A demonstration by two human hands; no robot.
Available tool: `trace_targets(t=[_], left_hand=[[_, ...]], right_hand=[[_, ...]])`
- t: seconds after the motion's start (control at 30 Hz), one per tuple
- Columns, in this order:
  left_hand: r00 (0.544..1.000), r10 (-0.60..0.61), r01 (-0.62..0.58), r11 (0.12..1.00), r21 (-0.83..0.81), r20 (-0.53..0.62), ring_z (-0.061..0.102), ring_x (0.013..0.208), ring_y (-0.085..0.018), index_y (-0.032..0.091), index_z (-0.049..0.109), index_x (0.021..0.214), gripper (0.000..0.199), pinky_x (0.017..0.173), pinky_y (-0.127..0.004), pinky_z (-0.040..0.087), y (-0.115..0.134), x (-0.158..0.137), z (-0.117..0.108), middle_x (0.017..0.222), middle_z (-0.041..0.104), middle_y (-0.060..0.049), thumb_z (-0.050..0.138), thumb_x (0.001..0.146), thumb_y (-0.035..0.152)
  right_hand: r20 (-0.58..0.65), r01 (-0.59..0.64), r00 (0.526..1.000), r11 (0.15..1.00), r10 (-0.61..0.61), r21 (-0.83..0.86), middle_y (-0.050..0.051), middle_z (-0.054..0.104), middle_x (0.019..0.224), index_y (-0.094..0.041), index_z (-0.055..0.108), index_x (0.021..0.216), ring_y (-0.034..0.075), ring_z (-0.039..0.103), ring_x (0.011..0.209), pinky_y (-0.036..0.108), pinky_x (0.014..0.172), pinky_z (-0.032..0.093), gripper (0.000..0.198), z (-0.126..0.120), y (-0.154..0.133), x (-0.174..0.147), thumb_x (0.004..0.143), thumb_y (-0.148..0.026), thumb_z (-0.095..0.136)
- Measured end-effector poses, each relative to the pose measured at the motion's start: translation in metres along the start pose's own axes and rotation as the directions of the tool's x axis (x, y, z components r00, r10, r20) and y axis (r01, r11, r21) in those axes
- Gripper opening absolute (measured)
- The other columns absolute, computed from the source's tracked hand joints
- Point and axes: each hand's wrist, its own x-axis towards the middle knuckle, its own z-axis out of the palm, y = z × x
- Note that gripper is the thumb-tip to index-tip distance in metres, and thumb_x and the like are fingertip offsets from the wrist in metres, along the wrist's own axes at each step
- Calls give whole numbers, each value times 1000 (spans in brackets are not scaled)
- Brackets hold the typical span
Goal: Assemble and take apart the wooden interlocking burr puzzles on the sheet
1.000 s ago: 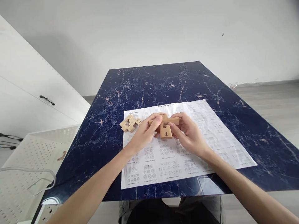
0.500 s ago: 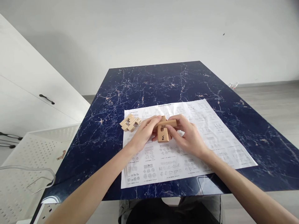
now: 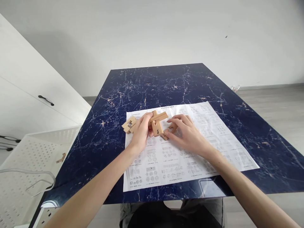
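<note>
In the head view my left hand [image 3: 142, 131] is closed around a cross-shaped set of interlocked wooden puzzle pieces [image 3: 157, 128]. One end bar of it faces me and bears a black mark like a 3. Just to its right, my right hand [image 3: 187, 131] has its thumb and fingers round a notched wooden puzzle piece [image 3: 174, 127], low over the printed sheet [image 3: 171, 185]. The fingers partly hide that piece. Left of my left hand lies another group of wooden puzzle pieces [image 3: 129, 124], partly covered by the hand.
The large sheet shows rows of small diagrams and lies on a dark blue marbled table [image 3: 152, 85]. On the left are a white cabinet [image 3: 42, 79] and a white perforated rack [image 3: 21, 164] with a grey cable [image 3: 35, 171]. A pale wall stands behind.
My left hand has drawn the cross-shaped set left and tilted it. My right hand has come off that set, and the notched piece now shows between its fingers.
</note>
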Motion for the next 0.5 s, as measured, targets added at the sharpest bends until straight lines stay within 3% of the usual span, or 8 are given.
trace_targets(t=[0.13, 0.27, 0.5], left_hand=[[1000, 6, -6, 1000, 13, 4, 44, 55, -11, 22, 62, 79, 35, 49, -26, 33, 3, -4, 2, 68, 51, 3, 67, 99, 51], [1000, 7, -7, 1000, 9, 8, 44, 55, -11, 22, 61, 78, 37, 50, -25, 33, 7, -7, 6, 67, 51, 3, 69, 97, 53], [997, 62, -62, 998, 7, 41, 40, 53, -11, 22, 58, 75, 42, 50, -26, 31, 7, -7, 7, 66, 49, 4, 71, 96, 55]], right_hand=[[75, -53, 996, 997, 56, -47, 16, 62, 132, -23, 66, 125, 39, 54, 126, 60, 101, 56, 45, 3, 1, -2, 98, -58, 72], [116, -80, 989, 995, 87, -66, 13, 63, 119, -22, 63, 109, 35, 54, 116, 52, 94, 57, 42, 4, 0, -2, 96, -60, 74], [152, 27, 988, 996, -14, -82, 7, 64, 95, -24, 54, 88, 27, 55, 94, 43, 83, 51, 38, 5, -2, 1, 99, -53, 74]])
